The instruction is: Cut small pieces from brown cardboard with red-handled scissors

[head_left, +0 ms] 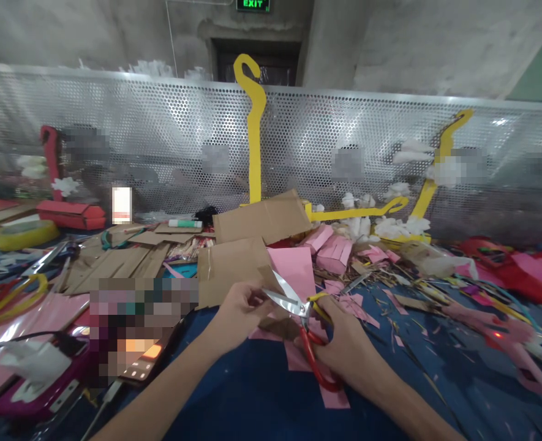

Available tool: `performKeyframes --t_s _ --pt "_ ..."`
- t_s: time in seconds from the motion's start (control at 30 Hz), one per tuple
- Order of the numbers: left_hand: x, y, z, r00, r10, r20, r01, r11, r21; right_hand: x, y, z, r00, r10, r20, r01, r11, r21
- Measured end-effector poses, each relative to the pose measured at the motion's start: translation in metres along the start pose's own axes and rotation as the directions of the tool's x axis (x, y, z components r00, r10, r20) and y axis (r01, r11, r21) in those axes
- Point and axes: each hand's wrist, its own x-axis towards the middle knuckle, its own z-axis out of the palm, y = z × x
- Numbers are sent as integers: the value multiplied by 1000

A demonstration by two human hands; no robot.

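Note:
My right hand [344, 334] is closed around scissors [293, 304] with one red and one yellow handle loop. Their blades stand apart and point up and left. The fingers of my left hand [245, 309] are bent in a pinch at the lower edge of a brown cardboard piece [234, 269], close to the blade tips. Behind the blades shows pink paper [298, 266], partly covered by the cardboard. Pink paper strips [335, 392] lie on the blue table [243, 392] below the scissors.
A yellow hook-topped stand [255, 141] rises before a perforated metal panel [174, 135]. At left are a phone [146, 361], a purple power strip [27, 398], yellow tape [22, 234] and other scissors [16, 300]. A pink glue gun [491, 324] lies right, among paper scraps.

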Motion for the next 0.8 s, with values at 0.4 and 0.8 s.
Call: performKeyframes --t_s 0.4,0.8 --pt "-2 -3 -2 997 21 70 -26 997 71 0 6 1 998 -24 53 23 1000 17" --pt "0 5 -4 997 -19 78 6 988 151 0 3 6 992 84 91 -96 986 135"
